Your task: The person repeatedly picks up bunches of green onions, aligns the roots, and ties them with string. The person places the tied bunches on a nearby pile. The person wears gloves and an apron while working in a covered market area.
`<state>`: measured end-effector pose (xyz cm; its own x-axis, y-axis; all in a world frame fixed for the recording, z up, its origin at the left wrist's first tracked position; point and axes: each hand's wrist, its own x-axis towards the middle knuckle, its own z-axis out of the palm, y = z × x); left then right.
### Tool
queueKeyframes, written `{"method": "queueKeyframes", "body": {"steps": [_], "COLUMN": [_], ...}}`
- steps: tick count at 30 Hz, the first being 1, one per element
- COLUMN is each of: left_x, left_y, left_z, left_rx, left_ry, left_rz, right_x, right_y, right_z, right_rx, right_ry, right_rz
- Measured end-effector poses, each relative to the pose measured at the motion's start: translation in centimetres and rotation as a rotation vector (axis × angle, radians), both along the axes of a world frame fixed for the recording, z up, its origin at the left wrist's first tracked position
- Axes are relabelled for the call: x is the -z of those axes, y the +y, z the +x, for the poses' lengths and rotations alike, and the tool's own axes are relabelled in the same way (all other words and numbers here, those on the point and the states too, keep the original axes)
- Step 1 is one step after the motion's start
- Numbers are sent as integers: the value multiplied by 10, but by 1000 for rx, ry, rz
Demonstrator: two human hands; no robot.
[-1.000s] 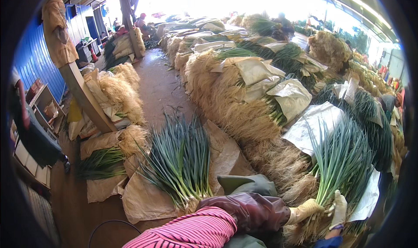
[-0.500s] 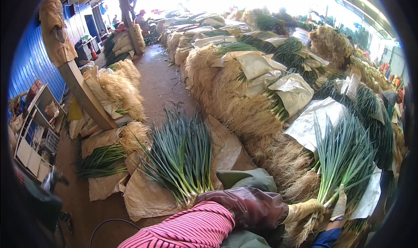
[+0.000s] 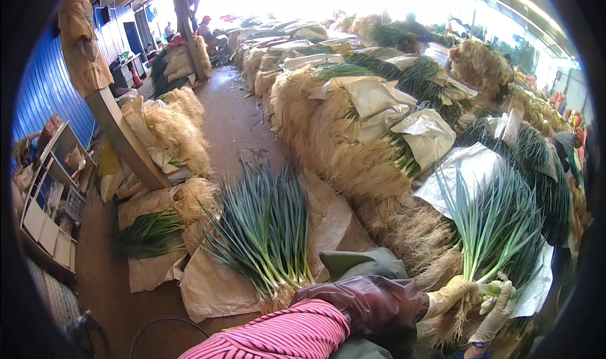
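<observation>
A fanned bunch of green onions [image 3: 489, 223] leans at the lower right, its long leaves pointing away from me. My left hand [image 3: 452, 295], in a pale yellowish glove, is closed round the bunch's base, with stringy roots hanging below it. Beside it, my right hand [image 3: 500, 308], also gloved, has its fingers closed at pale stalk ends on the bunch's right side; what lies inside the fingers is partly hidden. Left of my brown-sleeved forearm, a second bunch of green onions [image 3: 262, 226] lies on tan sacking [image 3: 211, 280], roots toward me.
A long stack of root-on onion bundles [image 3: 334, 132], partly covered with pale sheets [image 3: 464, 176], runs away on the right. More bundles [image 3: 173, 129] lie left, by a slanting post [image 3: 123, 135]. Shelves [image 3: 53, 195] stand along the blue wall. People sit farther off.
My right hand has moved down along the stalks toward the roots, turning as it went. My left hand has risen slightly with the bunch. The figure at lower left has mostly gone from view.
</observation>
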<state>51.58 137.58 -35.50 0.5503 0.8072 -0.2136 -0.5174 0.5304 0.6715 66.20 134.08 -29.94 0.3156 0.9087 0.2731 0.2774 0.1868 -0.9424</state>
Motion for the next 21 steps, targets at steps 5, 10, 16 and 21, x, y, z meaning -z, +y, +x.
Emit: {"method": "queueKeyframes", "body": {"steps": [5,10,16,21], "left_x": [-34,-10,-13,-11], "left_y": [-5,17,9,2], "left_z": [-19,-25,-4,-11], "left_rx": [-16,51,171,98], "left_ry": [-15,25,17,-14], "left_rz": [-97,-137,-119,-76], "right_x": [-72,-69,61,55], "right_y": [-54,-113,-330,-261], "right_z": [-43,37,217,207], "right_rx": [285,492,477,376], "right_ry": [107,31,-531,-846], "right_rz": [58,241,-1292,-1055]}}
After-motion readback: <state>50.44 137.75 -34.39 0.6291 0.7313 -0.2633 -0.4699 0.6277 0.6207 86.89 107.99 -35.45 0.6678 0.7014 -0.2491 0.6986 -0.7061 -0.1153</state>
